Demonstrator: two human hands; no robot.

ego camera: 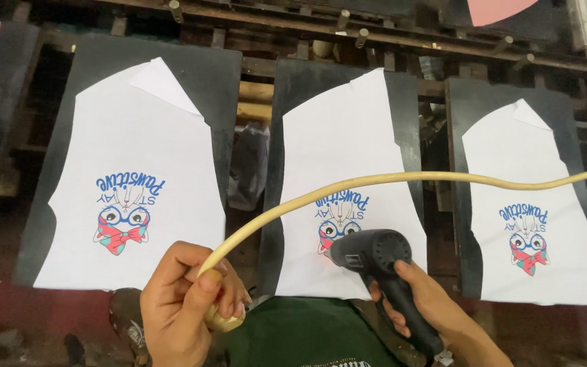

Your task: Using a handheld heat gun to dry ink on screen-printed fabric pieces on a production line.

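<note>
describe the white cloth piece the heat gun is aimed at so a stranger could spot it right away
Three dark boards sit side by side, each carrying a white cut cloth piece with a cartoon animal print. It is the middle piece. Only this one has the black heat gun, held in the right hand, over its print.

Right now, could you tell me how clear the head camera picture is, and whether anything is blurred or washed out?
In the head view the light is even and soft; the white fabric panels are bright but their prints stay readable. The left hand, cream cord and black heat gun are sharp. Pink smears at the left edge and top right are blurred, and the surrounding dark frame loses detail.
</note>
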